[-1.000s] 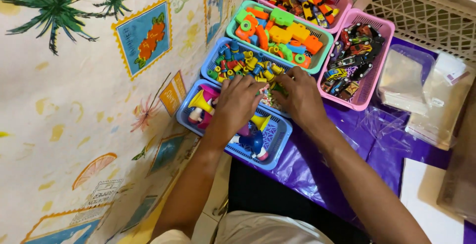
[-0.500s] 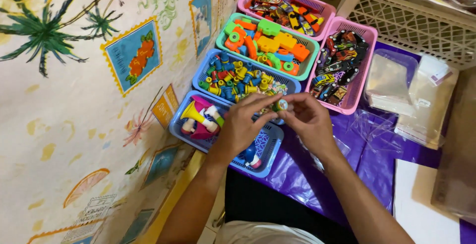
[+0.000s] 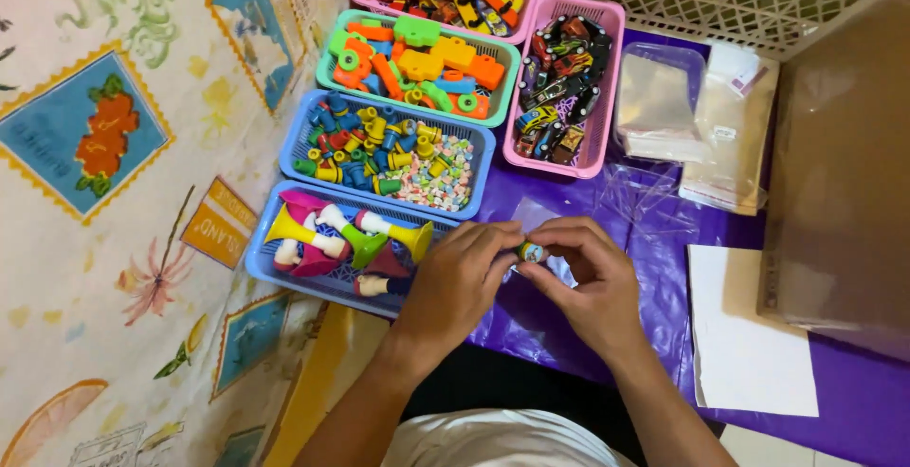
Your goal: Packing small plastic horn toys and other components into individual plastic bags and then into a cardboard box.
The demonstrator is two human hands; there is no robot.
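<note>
Purple table (image 3: pixel 569 334) | left hand (image 3: pixel 460 282), right hand (image 3: pixel 583 287) pinch small toy (image 3: pixel 530 253)

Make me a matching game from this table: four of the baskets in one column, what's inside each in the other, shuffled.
Baskets:
1. nearest blue basket
2. second blue basket
3. green basket
4. upright pink basket

Contents:
A. toy cars
B. toy horns
C. chunky orange and green pieces
D. small beads and tubes

Pairs: 1-B, 2-D, 3-C, 4-A
</note>
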